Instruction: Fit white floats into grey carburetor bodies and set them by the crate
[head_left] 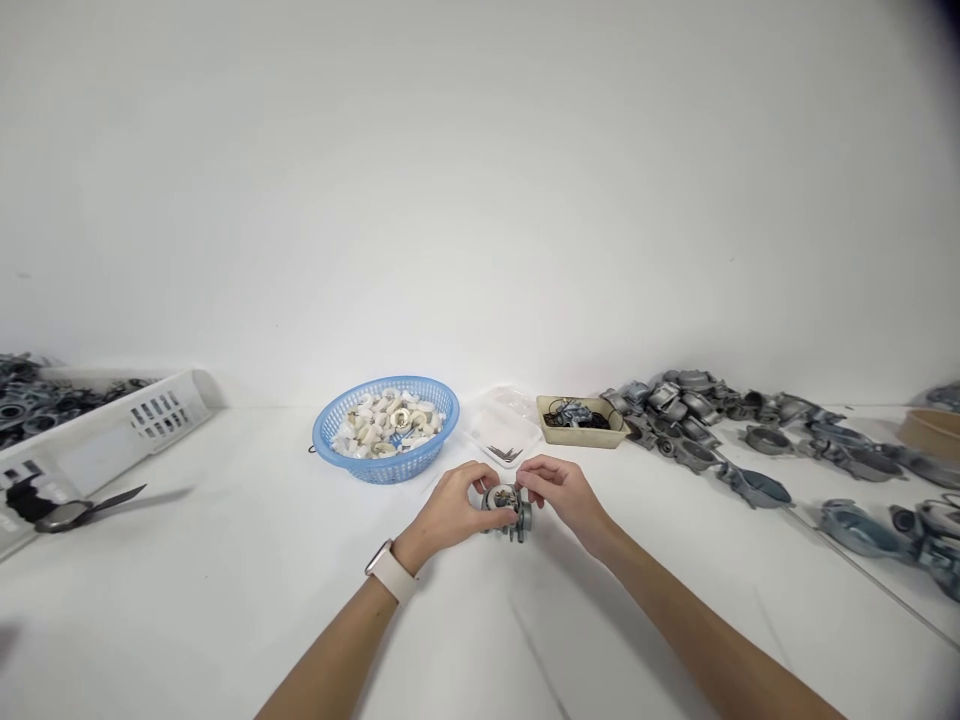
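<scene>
A small grey metal casting (pixel 510 510) is held between both hands just above the white table (pixel 225 600). My left hand (pixel 454 510), with a white watch on its wrist, wraps around the casting's left side. My right hand (pixel 562 492) pinches the top right of the casting with its fingertips. What sits inside the casting is too small to make out. The blue basket (pixel 330 420) of white and cream ring-shaped parts stands just behind my left hand.
A clear plastic tray (pixel 504 432) and a beige tray (pixel 616 432) with dark small parts lie behind the hands. Several grey metal castings (pixel 697 420) spread along the right. A white crate (pixel 157 410) of dark parts stands at far left, with a dark tool (pixel 86 510) beside it.
</scene>
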